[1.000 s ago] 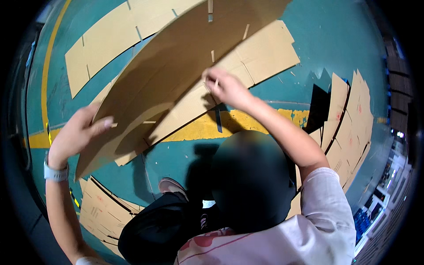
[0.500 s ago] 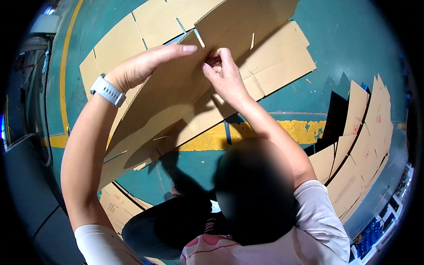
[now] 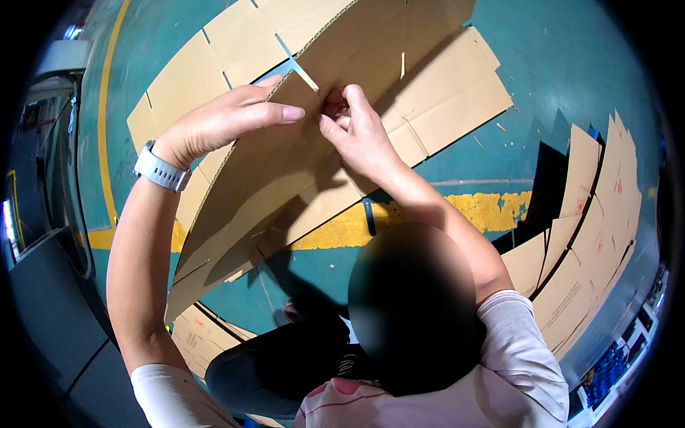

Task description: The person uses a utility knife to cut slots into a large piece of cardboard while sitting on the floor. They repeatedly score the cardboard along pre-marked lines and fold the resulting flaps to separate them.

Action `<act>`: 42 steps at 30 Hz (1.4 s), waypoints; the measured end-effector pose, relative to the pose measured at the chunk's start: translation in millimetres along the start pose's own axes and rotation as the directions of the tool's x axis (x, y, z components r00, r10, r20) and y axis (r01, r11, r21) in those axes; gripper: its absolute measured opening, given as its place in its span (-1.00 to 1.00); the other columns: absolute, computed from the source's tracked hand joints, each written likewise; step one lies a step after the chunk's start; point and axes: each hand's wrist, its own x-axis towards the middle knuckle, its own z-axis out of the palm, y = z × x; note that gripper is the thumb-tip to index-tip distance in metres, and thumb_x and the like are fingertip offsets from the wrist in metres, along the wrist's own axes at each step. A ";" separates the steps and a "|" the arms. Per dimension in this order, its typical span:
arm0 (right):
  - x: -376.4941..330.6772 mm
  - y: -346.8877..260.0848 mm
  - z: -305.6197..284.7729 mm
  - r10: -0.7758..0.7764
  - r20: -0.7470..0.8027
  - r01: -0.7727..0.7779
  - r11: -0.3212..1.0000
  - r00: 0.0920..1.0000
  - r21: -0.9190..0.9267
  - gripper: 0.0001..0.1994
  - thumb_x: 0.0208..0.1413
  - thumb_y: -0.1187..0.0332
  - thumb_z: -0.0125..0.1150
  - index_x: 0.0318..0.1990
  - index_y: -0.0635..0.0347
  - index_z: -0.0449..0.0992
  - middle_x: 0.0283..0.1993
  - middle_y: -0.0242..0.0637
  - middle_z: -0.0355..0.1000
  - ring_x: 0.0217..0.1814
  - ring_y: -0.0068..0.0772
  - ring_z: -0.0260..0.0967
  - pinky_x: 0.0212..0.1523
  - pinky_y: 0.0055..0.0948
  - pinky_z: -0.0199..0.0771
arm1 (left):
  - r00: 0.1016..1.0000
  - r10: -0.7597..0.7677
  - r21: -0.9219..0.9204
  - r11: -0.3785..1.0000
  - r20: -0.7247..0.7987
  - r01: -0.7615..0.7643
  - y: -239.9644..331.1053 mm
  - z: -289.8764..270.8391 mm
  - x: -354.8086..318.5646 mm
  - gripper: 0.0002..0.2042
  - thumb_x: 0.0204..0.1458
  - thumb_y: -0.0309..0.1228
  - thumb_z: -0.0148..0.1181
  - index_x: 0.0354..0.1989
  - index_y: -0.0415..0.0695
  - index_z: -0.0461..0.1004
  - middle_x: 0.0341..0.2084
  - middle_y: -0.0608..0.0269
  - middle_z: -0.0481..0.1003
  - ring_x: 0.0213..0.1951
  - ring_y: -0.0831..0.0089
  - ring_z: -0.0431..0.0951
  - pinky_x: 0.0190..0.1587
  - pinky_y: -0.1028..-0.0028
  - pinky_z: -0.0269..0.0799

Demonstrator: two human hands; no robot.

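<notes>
At the far left of the frame a yellow floor line (image 3: 105,143) runs down a teal floor (image 3: 571,78). Just right of it my left forearm rises from the lower left, a white wristband (image 3: 161,168) on the wrist. My left hand (image 3: 225,121) sits in the upper left of centre, fingers stretched flat and together, pressing on the upper edge of a large flat cardboard sheet (image 3: 285,178) that I hold tilted in front of me; it is laid on the board rather than closed around it. The sheet slopes from the lower left up toward the top centre of the frame, so most of it lies below and between my two hands. Right beside the left fingertips, in the upper centre, my right hand (image 3: 357,132) is curled tight, thumb and fingertips pinching at a slit in the sheet's upper edge; what the fingertips hold there is too small to tell. Behind the sheet, more flattened cardboard (image 3: 449,100) lies on the floor in the upper centre. A worn yellow stripe (image 3: 492,210) crosses the floor at mid right. At the right edge a stack of cardboard blanks (image 3: 606,221) leans in a fan.
</notes>
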 end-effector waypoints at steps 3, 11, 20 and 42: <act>-0.4 2.2 0.0 -0.003 -0.009 0.003 1.000 1.000 0.006 -0.68 0.06 0.45 0.23 -0.17 0.33 0.19 -0.24 -0.08 0.35 -0.26 -0.26 0.43 -0.23 -0.34 0.46 | 0.998 0.040 0.120 0.992 0.052 -0.046 -2.1 -6.9 8.1 -0.30 -0.06 0.20 0.12 0.07 -0.18 0.46 -0.19 0.10 0.52 -0.13 0.35 0.47 -0.02 0.42 0.35; -1.2 -19.7 -8.7 0.114 0.070 -0.121 0.986 0.991 0.114 -0.72 0.14 0.35 0.22 -0.19 0.33 0.26 -0.30 -0.18 0.40 -0.35 -0.49 0.39 -0.29 -0.44 0.44 | 0.975 0.220 0.218 0.952 0.006 -0.216 11.5 -3.6 21.5 -0.55 0.03 -0.04 0.14 -0.14 -0.21 0.55 -0.40 0.15 0.51 -0.35 0.44 0.43 -0.27 0.44 0.34; 20.7 -40.1 -26.0 0.391 0.245 -0.443 0.870 0.887 0.217 -0.71 0.26 0.28 0.09 -0.25 0.44 0.40 -0.38 -0.19 0.47 -0.44 -0.44 0.50 -0.43 -0.51 0.58 | 0.947 0.280 0.231 0.943 -0.157 -0.241 10.5 9.6 15.8 -0.68 0.18 -0.22 0.10 -0.28 -0.29 0.53 -0.65 0.35 0.35 -0.54 0.59 0.27 -0.49 0.50 0.21; -34.1 -7.4 -45.5 -0.243 0.020 0.232 0.896 0.970 -0.378 -0.84 0.12 0.34 0.21 -0.27 0.23 0.42 -0.37 -0.24 0.38 -0.36 -0.16 0.41 -0.36 -0.26 0.43 | 0.995 -0.038 0.237 0.971 0.088 0.016 -15.4 -15.1 -68.0 -0.55 0.12 -0.11 0.13 -0.07 -0.31 0.45 -0.36 0.09 0.50 -0.33 0.37 0.46 -0.25 0.36 0.37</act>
